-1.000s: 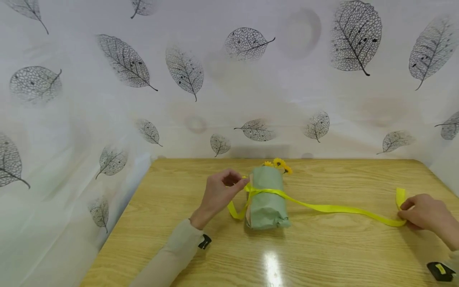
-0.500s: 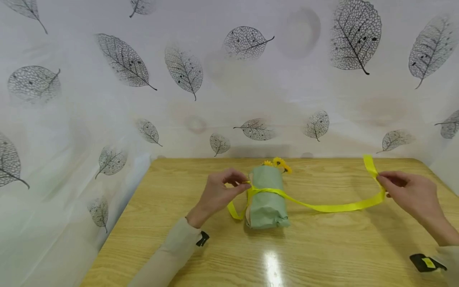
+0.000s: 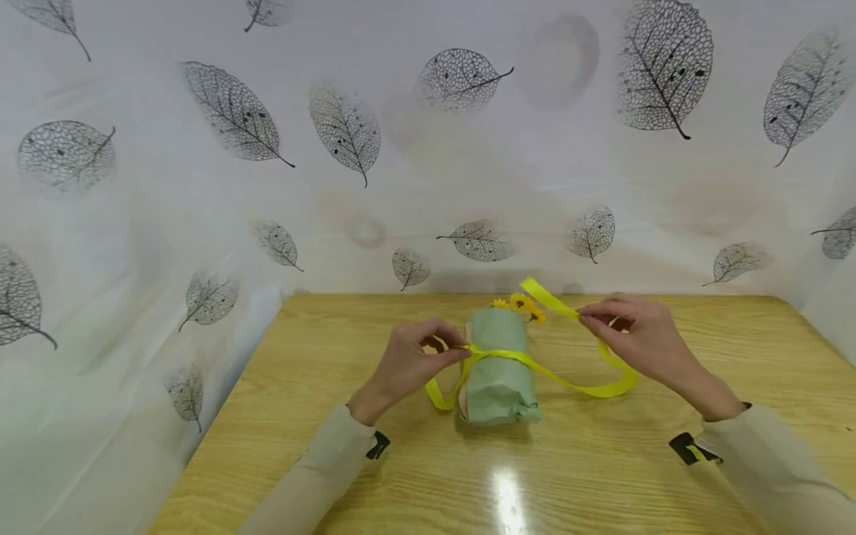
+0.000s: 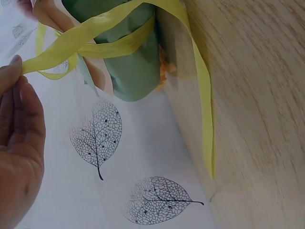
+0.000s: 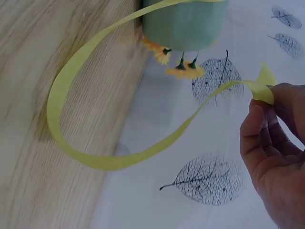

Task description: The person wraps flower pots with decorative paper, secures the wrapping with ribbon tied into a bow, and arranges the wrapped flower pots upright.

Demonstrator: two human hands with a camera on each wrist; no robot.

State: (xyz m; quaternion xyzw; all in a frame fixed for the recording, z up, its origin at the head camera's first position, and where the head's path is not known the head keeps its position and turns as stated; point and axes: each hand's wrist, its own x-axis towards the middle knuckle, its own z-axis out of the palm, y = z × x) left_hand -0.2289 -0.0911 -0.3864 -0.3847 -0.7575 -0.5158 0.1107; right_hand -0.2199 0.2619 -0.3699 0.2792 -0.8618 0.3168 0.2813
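Note:
A bouquet wrapped in green paper (image 3: 500, 397) lies on the table, its yellow flowers (image 3: 520, 302) poking out at the far end. Yellow ribbon (image 3: 504, 355) passes across the middle of the wrap. At the wrap's left edge my left hand (image 3: 413, 364) pinches the ribbon between thumb and forefinger; in the left wrist view a loose tail hangs over the table side. My right hand (image 3: 642, 338), raised right of the bouquet, pinches the other length near its tip. From there the ribbon sags in a wide loop (image 5: 107, 162) back to the wrap.
The wooden table (image 3: 602, 475) reaches back to a white curtain (image 3: 428, 171) printed with grey skeleton leaves, which also hangs along the left side. Dark straps with buckles (image 3: 378, 446) sit at both wrists.
My right hand has lifted its ribbon end off the far right of the table and carried it left towards the bouquet. The left hand has stayed nearly in place.

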